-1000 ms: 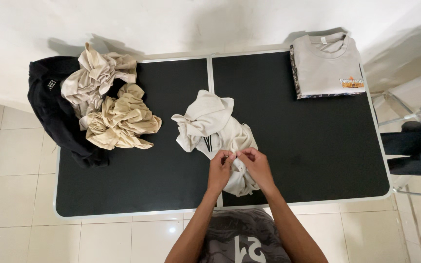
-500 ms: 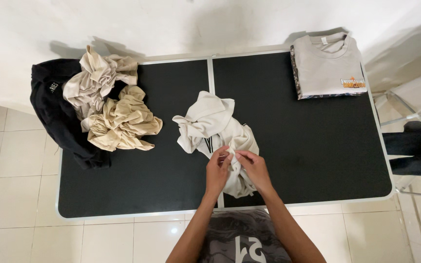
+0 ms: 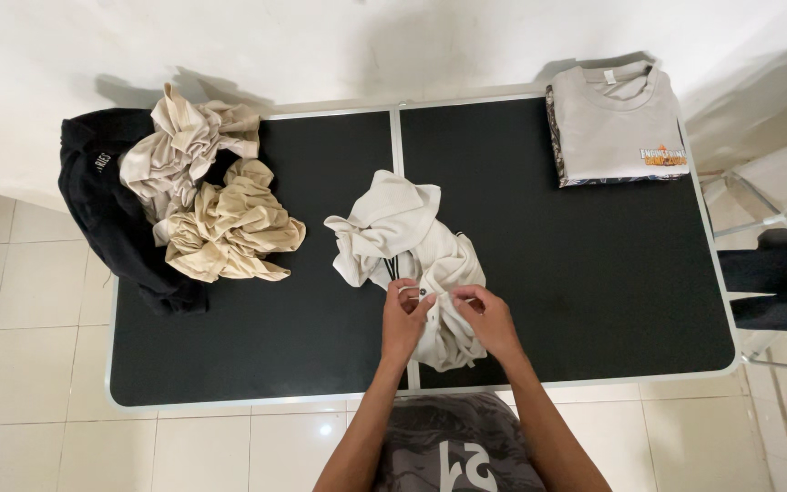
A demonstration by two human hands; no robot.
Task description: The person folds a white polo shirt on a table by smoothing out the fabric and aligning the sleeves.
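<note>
Both hands have slid slightly toward six o'clock on the cream shirt (image 3: 412,251), which lies crumpled at the centre of the black table (image 3: 576,264). Left hand (image 3: 403,321) and right hand (image 3: 489,319) each pinch its fabric between thumb and fingertips. Crumpled beige clothes (image 3: 211,205) sit at ten o'clock, a folded grey shirt (image 3: 614,123) at two o'clock.

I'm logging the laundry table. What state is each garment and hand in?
White garment: crumpled, pinched by both hands.
Left hand: fingers gripping the cloth.
Right hand: fingers gripping the cloth.
Beige clothes: crumpled heap.
Black garment: draped over the table's edge.
Grey T-shirt: folded.
</note>
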